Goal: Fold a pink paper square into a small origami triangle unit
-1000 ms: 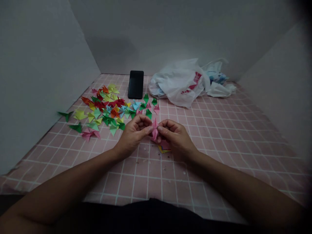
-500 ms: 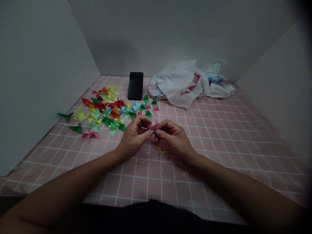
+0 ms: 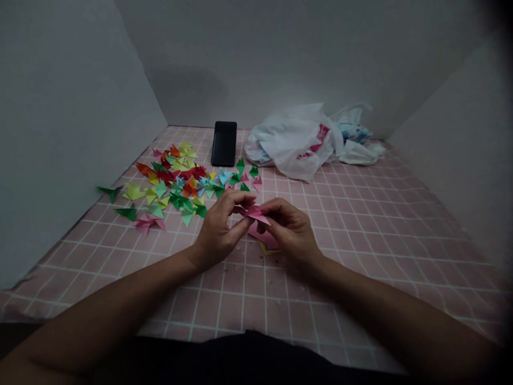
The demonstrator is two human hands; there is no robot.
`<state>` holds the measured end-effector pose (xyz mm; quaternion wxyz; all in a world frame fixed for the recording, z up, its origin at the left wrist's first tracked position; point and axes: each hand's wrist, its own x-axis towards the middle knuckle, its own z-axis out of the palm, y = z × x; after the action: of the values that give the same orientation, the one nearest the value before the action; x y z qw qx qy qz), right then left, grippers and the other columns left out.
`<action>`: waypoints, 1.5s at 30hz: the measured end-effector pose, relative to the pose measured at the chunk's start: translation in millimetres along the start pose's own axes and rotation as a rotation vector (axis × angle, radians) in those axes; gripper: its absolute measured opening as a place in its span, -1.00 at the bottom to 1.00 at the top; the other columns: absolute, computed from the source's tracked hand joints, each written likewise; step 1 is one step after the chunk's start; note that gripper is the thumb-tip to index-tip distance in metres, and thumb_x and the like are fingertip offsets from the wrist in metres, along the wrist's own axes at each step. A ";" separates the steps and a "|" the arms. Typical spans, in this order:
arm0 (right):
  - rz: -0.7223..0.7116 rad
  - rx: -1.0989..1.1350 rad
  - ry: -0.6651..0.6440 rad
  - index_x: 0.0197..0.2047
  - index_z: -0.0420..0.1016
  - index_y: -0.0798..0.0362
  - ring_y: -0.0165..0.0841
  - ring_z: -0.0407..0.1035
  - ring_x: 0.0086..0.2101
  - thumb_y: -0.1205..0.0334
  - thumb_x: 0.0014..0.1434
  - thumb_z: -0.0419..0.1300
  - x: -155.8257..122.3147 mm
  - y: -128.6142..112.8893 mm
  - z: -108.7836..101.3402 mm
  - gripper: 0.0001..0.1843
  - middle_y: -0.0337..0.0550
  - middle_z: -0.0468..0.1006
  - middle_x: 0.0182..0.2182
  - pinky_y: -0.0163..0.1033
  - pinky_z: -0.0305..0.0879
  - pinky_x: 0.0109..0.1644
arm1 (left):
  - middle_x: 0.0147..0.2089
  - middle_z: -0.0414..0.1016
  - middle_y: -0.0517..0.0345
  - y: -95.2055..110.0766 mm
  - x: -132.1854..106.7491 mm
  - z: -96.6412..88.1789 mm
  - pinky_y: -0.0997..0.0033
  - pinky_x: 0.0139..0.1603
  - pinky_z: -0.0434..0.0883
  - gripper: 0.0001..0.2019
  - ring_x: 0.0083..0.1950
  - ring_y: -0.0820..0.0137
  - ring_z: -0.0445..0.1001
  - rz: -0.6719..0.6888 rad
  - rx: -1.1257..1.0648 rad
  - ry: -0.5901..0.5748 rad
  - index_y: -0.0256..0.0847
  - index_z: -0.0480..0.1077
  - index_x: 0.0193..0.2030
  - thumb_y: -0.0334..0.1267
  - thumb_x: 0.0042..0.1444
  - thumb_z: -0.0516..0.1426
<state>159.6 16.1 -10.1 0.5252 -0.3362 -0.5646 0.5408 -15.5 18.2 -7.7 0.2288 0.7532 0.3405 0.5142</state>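
A small pink folded paper (image 3: 257, 214) is pinched between my two hands, above the middle of the tablecloth. My left hand (image 3: 224, 222) grips its left side between thumb and fingers. On the right side, my right hand (image 3: 292, 227) pinches it between thumb and forefinger. Right under the hands lies a short stack of paper sheets (image 3: 264, 239), pink on top with yellow and blue edges showing; my right hand hides part of it. Many folded paper pieces (image 3: 188, 187) in green, red, yellow, blue, orange and pink spread out to the left and beyond my left hand.
A black phone (image 3: 224, 143) leans upright near the back wall. To its right sits a crumpled white plastic bag (image 3: 296, 141) with red print, beside another bag (image 3: 358, 141). Tiny scraps dot the pink checked tablecloth (image 3: 256, 305) near me. Pale walls rise on three sides.
The pink folded paper has been turned and now shows a wider, flatter pointed shape. My fingers have shifted on it. The view has tilted very slightly.
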 end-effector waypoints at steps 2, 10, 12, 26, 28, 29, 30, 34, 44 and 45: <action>-0.032 -0.038 0.007 -0.29 0.52 -0.01 -0.44 0.38 -0.36 0.33 0.17 0.30 0.2 1.1 -0.8 -0.94 -0.27 0.46 -0.35 -0.29 0.34 -0.29 | -0.03 0.47 0.08 0.1 0.3 -0.8 0.34 -0.01 0.48 -0.62 -0.06 0.39 0.48 0.018 0.036 -0.018 -0.15 0.37 0.08 -0.55 0.16 0.18; -0.123 -0.244 0.008 -0.24 0.51 -0.04 -0.36 0.37 -0.31 0.33 0.23 0.25 -2.0 1.6 -4.2 -0.94 -0.23 0.46 -0.31 -0.21 0.30 -0.21 | -0.20 0.48 0.13 6.5 5.3 -4.7 0.33 -0.09 0.43 -0.82 -0.14 0.35 0.47 0.044 0.088 -0.011 -0.14 0.40 -0.13 -0.48 0.18 0.19; -0.181 -0.297 0.007 -0.24 0.50 -0.04 -0.36 0.36 -0.32 0.37 0.23 0.22 -2.5 -0.3 -4.3 -0.90 -0.22 0.45 -0.32 -0.20 0.28 -0.22 | -0.22 0.49 0.14 7.1 6.0 -5.3 0.32 -0.09 0.43 -0.84 -0.14 0.34 0.47 0.052 0.088 -0.009 -0.14 0.40 -0.17 -0.48 0.18 0.19; -0.494 -0.469 0.007 -0.06 0.45 -0.08 -0.30 0.43 -0.22 0.46 0.27 0.14 -5.6 -10.5 -1.3 -0.74 -0.12 0.48 -0.17 -0.13 0.42 -0.17 | -0.23 0.57 0.14 11.0 6.0 -8.1 0.34 -0.10 0.44 -0.88 -0.15 0.36 0.54 0.154 0.073 0.023 -0.15 0.45 -0.25 -0.47 0.19 0.21; -0.450 -0.456 -0.029 0.04 0.43 -0.09 -0.31 0.43 -0.22 0.43 0.27 0.15 -4.2 -12.9 -1.9 -0.68 -0.09 0.47 -0.09 -0.14 0.44 -0.18 | -0.23 0.58 0.13 11.0 7.1 -8.5 0.33 -0.08 0.44 -0.88 -0.15 0.35 0.54 0.108 0.033 -0.004 -0.16 0.45 -0.25 -0.47 0.18 0.20; -0.450 -0.465 -0.055 0.03 0.44 -0.09 -0.30 0.44 -0.19 0.41 0.27 0.16 -3.1 -14.3 -2.3 -0.70 -0.08 0.48 -0.08 -0.14 0.45 -0.16 | -0.23 0.58 0.13 11.0 7.7 -8.5 0.32 -0.08 0.44 -0.88 -0.16 0.35 0.54 0.068 0.009 -0.022 -0.16 0.45 -0.26 -0.47 0.17 0.20; -0.460 -0.473 -0.079 -0.02 0.47 -0.08 -0.27 0.44 -0.15 0.39 0.27 0.18 -1.8 -15.7 -2.7 -0.75 -0.08 0.49 -0.10 -0.13 0.44 -0.14 | -0.24 0.58 0.13 11.1 8.3 -8.2 0.32 -0.08 0.44 -0.89 -0.17 0.35 0.53 0.015 -0.022 -0.039 -0.16 0.45 -0.27 -0.46 0.16 0.21; -0.283 -0.374 -0.049 -0.27 0.50 -0.01 -0.31 0.44 -0.25 0.27 0.25 0.29 2.2 -17.4 -3.0 -0.96 -0.15 0.52 -0.29 -0.17 0.39 -0.20 | -0.30 0.54 0.15 9.6 9.6 -4.6 0.38 -0.16 0.45 -0.94 -0.25 0.39 0.51 -0.258 -0.265 -0.072 -0.18 0.46 -0.29 -0.34 0.13 0.27; 0.217 0.139 -0.015 -0.43 0.43 0.03 -0.45 0.40 -0.51 0.08 0.04 0.46 5.5 -7.4 -0.4 -0.69 -0.30 0.52 -0.53 -0.29 0.38 -0.37 | -0.34 0.52 0.17 4.3 10.6 -4.9 0.41 -0.20 0.41 -0.83 -0.29 0.43 0.47 -0.551 -0.529 -0.226 -0.25 0.49 -0.30 -0.17 0.16 0.24; 0.234 0.149 -0.018 -0.41 0.43 0.04 -0.46 0.40 -0.51 0.07 0.05 0.45 5.8 -7.0 -0.6 -0.69 -0.30 0.52 -0.53 -0.30 0.37 -0.38 | -0.35 0.50 0.18 4.8 11.2 -5.5 0.43 -0.23 0.40 -0.83 -0.32 0.45 0.45 -0.555 -0.505 -0.228 -0.25 0.48 -0.31 -0.18 0.16 0.23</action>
<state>160.2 20.4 -2.1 0.4770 -0.3547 -0.4845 0.6419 -16.6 23.4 4.6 0.5738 0.6047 0.3663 0.4134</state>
